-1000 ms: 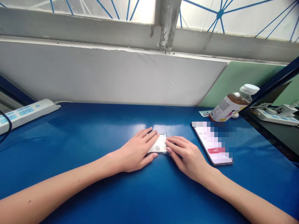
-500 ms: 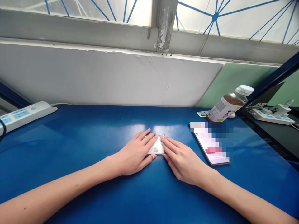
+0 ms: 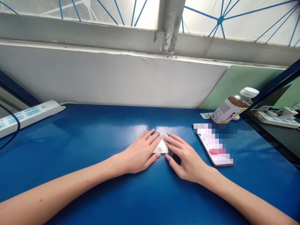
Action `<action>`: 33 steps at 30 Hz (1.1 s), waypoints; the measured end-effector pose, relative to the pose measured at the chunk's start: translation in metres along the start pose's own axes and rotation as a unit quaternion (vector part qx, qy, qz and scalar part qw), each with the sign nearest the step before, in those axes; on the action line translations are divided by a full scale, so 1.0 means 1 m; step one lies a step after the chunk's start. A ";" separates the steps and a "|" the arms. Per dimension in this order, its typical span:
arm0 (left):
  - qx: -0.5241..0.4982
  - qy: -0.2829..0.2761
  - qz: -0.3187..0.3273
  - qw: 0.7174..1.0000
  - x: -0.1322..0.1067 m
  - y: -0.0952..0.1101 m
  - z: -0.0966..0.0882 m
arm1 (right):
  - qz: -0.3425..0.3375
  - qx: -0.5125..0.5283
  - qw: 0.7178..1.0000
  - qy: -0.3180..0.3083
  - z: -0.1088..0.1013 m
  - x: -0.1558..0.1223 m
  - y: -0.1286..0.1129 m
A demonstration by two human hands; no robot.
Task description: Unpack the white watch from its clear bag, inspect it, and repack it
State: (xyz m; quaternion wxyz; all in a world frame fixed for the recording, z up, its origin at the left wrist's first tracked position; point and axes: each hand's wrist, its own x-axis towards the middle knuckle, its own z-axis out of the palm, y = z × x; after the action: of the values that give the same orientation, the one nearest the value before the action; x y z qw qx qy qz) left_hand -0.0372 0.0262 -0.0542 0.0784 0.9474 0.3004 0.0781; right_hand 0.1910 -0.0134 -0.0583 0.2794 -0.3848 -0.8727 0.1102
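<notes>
A small flat white box [image 3: 158,148] with a grey square mark lies on the blue table, clear shiny film at its right end. My left hand [image 3: 140,151] covers its left part, fingers stretched across the top and thumb along the near edge, holding it against the table. My right hand [image 3: 187,157] arches at the right end. Its fingertips touch the film near the far corner, while the thumb rests apart by the near corner. Fingers and thumb are spread, with a dark gap under the palm. The left part of the box is hidden.
A phone [image 3: 214,150] with a blurred screen lies right of my right hand. Behind it are a tilted-looking drink bottle [image 3: 231,106] with a white cap and a small card [image 3: 205,115]. A white power strip [image 3: 30,115] is at far left, another [image 3: 278,119] at far right.
My right hand's fingers have spread from their closed bunch, and the thumb has parted from them. My left hand stays on the box. The view has shifted slightly.
</notes>
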 end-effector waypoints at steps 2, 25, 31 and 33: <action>-0.001 0.008 -0.004 1.000 0.000 -0.001 0.001 | 0.012 -0.010 0.999 0.043 0.007 0.000 -0.001; -0.111 0.140 0.107 0.978 -0.006 -0.006 -0.003 | -0.031 0.074 0.994 0.078 -0.016 0.005 0.026; -0.130 0.148 0.042 0.979 -0.006 -0.005 -0.003 | -0.028 0.090 0.983 0.157 -0.026 0.005 0.023; -0.131 0.152 0.018 0.979 -0.006 -0.005 -0.002 | -0.003 0.103 0.977 0.184 -0.031 0.006 0.021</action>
State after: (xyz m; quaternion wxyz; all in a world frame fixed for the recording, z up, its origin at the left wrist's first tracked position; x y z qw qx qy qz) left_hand -0.0449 0.0269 -0.0543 0.1541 0.9110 0.2789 0.2617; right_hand 0.2187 0.0047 -0.0390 0.4741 -0.3652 -0.7912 0.1259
